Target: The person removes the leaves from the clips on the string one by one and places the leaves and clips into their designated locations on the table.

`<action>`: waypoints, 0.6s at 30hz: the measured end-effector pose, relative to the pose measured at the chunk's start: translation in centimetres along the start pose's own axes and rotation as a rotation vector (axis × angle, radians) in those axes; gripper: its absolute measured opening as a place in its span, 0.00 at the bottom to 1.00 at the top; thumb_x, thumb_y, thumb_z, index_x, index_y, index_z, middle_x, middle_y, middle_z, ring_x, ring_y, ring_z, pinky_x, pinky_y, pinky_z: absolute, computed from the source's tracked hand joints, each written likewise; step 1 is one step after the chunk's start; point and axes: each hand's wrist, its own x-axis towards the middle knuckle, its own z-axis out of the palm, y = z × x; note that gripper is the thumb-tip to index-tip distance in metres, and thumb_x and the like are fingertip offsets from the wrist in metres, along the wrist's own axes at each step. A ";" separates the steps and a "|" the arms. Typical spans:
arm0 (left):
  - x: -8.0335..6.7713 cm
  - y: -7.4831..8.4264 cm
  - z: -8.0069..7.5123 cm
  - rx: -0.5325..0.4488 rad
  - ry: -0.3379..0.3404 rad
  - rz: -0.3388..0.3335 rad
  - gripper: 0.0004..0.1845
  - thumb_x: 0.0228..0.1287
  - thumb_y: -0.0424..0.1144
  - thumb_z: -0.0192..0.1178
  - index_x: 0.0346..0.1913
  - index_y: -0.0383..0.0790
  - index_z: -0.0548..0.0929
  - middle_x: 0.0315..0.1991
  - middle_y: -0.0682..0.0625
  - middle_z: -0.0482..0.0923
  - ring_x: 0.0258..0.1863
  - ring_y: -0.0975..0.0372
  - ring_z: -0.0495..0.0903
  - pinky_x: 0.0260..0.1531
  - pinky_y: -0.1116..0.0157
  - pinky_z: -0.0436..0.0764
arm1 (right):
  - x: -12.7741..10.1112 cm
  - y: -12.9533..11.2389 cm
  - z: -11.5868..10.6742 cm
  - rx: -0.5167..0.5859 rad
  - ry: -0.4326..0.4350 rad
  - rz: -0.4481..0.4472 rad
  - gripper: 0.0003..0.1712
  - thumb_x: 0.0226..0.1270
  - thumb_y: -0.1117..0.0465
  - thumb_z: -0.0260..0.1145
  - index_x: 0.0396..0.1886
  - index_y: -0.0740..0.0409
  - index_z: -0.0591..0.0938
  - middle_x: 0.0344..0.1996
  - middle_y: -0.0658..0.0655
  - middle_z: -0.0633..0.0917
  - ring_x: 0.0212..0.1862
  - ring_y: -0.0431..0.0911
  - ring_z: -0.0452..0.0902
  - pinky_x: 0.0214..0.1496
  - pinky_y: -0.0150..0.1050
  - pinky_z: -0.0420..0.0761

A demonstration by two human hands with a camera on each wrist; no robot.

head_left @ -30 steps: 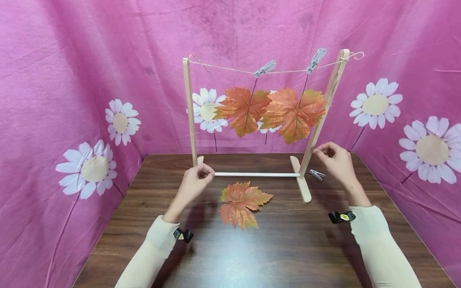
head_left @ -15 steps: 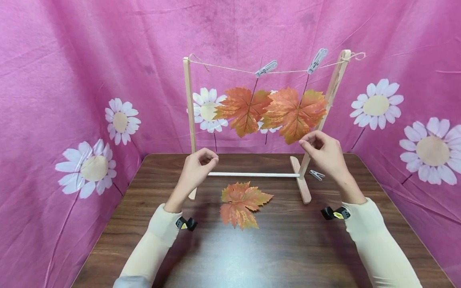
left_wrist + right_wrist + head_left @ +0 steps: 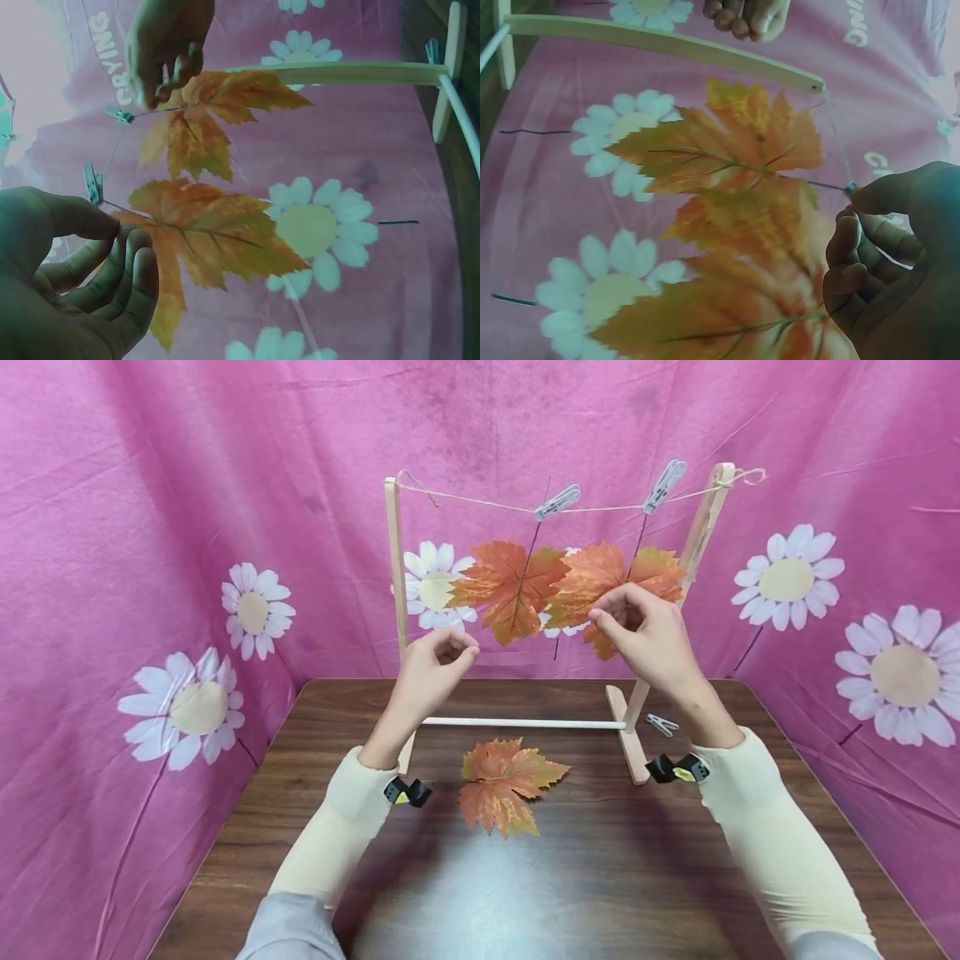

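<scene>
Head view shows the right hand (image 3: 645,631) raised in front of the right-hand hanging leaf (image 3: 611,583), its fingers (image 3: 609,610) curled loosely near the leaf with nothing clearly pinched, while the left hand (image 3: 435,667) floats at about 8 o'clock from the left-hand hanging leaf (image 3: 508,587), fingers half curled and empty. Both leaves dangle by their stems from pale clips (image 3: 557,502) on the string (image 3: 480,502) of the wooden rack (image 3: 393,577), at 12 o'clock from the loose leaf (image 3: 504,783) on the tabletop (image 3: 600,877). To my eye, handling the leaf well means pinching the thin stem close under its clip (image 3: 664,485) and steadying the flimsy rack, since a tug on the string would probably tip it.
</scene>
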 end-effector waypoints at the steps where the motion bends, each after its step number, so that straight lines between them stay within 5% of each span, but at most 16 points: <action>1: 0.4 0.3 0.1 -0.001 0.002 0.003 0.04 0.64 0.37 0.64 0.39 0.42 0.84 0.30 0.48 0.84 0.28 0.63 0.78 0.32 0.66 0.79 | 0.5 -0.5 -0.1 0.000 0.000 -0.009 0.08 0.67 0.52 0.66 0.38 0.51 0.84 0.23 0.50 0.82 0.22 0.39 0.72 0.23 0.28 0.69; 7: 2.8 2.3 0.9 -0.025 0.022 0.041 0.04 0.65 0.36 0.63 0.40 0.40 0.83 0.31 0.47 0.83 0.28 0.62 0.79 0.32 0.66 0.79 | 3.2 -2.8 -0.6 0.008 -0.005 -0.041 0.11 0.67 0.51 0.66 0.42 0.52 0.84 0.25 0.49 0.82 0.22 0.38 0.73 0.23 0.28 0.70; 18: 7.2 5.6 2.8 0.001 0.065 0.075 0.03 0.65 0.37 0.62 0.39 0.42 0.83 0.33 0.51 0.83 0.31 0.65 0.80 0.38 0.71 0.79 | 8.0 -5.8 -1.9 0.010 0.004 -0.004 0.19 0.66 0.51 0.67 0.53 0.53 0.80 0.46 0.44 0.78 0.28 0.38 0.81 0.26 0.26 0.77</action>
